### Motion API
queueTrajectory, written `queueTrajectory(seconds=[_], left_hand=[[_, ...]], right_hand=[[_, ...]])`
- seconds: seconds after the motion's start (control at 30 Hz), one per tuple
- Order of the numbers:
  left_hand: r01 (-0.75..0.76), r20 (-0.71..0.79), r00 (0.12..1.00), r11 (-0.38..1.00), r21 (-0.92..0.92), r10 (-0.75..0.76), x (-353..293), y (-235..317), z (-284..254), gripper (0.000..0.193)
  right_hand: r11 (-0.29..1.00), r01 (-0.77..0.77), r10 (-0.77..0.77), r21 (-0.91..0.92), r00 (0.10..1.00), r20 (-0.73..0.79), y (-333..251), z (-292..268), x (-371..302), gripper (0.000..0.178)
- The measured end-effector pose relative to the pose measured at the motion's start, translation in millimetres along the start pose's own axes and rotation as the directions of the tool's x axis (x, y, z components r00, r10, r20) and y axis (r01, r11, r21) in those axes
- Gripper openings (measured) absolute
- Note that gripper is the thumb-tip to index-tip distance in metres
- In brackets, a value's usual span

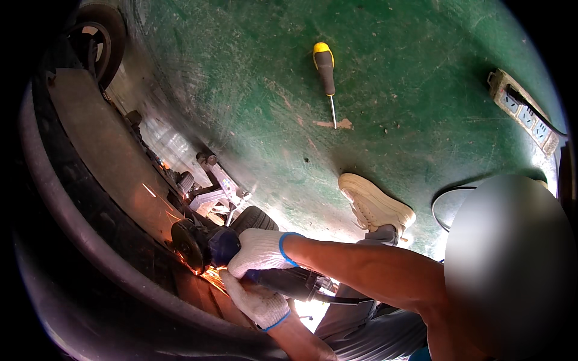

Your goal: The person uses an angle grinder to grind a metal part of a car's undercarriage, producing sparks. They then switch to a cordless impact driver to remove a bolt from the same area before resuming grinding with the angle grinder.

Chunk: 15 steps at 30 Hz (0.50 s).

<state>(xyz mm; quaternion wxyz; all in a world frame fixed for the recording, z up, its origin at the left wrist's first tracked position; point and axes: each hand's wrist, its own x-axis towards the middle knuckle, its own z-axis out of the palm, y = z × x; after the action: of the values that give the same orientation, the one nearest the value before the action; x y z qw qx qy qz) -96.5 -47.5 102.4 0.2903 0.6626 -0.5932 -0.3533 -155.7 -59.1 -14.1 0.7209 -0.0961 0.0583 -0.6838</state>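
Gloved in white knit with blue cuffs, both my hands are closed around an angle grinder (289,283) with a blue head and dark body. My right hand (259,249) wraps the upper side near the head. From below, my left hand (259,305) grips close behind the disc. The grinder's dark disc (188,246) is at the brownish panel (108,138) inside a dark curved rim. Orange sparks (212,279) fly below the disc. The exact contact point is hard to make out.
On the green floor lie a yellow-and-black screwdriver (325,69), a power strip (524,114) and a looped black cable (438,210). A metal stand-like frame (220,186) and a tire (256,219) sit beyond the grinder. My shoe (379,201) is nearby. A blurred patch hides the right side.
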Motion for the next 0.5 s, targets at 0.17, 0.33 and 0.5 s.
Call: queueTrajectory(seconds=[0.17, 0.33, 0.5], left_hand=[[-0.055, 0.03, 0.998, 0.998, 0.01, 0.055, 0.9, -1.7, -1.5, 0.053], [-0.035, -0.049, 0.998, 0.999, 0.01, 0.035, -4.8, -2.2, 5.3, 0.058], [0.054, 0.234, 0.97, 0.998, 0.02, -0.057, 10.3, -12.5, -16.5, 0.07]], right_hand=[[1.0, -0.014, 0.014, -0.016, 1.0, -0.008, -4.0, -1.3, -3.9, 0.042], [0.999, 0.002, -0.003, -0.038, 1.0, -0.019, -3.9, -1.1, -4.1, 0.044], [0.998, 0.035, -0.031, 0.044, 0.996, -0.088, 8.6, -20.1, -8.7, 0.055]])
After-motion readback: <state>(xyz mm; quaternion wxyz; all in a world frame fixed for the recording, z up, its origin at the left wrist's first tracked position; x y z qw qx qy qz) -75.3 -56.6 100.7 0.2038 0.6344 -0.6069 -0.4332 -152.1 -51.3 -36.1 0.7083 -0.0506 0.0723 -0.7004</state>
